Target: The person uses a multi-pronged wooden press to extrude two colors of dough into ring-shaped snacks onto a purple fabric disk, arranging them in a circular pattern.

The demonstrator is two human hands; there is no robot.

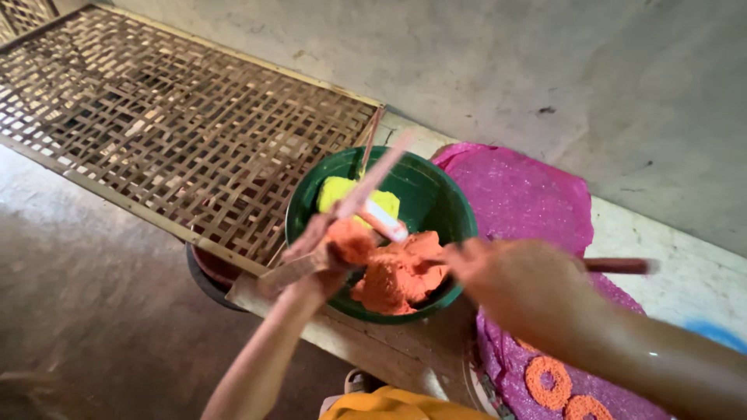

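A green bowl [447, 204] sits on a wooden plank [366, 342] and holds a mass of orange dough [397, 280] and a yellow lump [336, 191]. My left hand [323, 253] is over the bowl's near left rim. It is closed on a lump of orange dough and a long pale stick-like tool [373, 177] that slants up to the right; blur hides the exact grip. My right hand [510, 284] is at the bowl's right rim, closed around a reddish-brown stick [618, 266] whose end pokes out to the right.
A magenta mat [521, 194] lies to the right of the bowl, with orange dough rings [548, 381] on its near part. A woven bamboo lattice [156, 124] spans the left, over a dark pot [206, 276]. A concrete wall [545, 62] rises behind.
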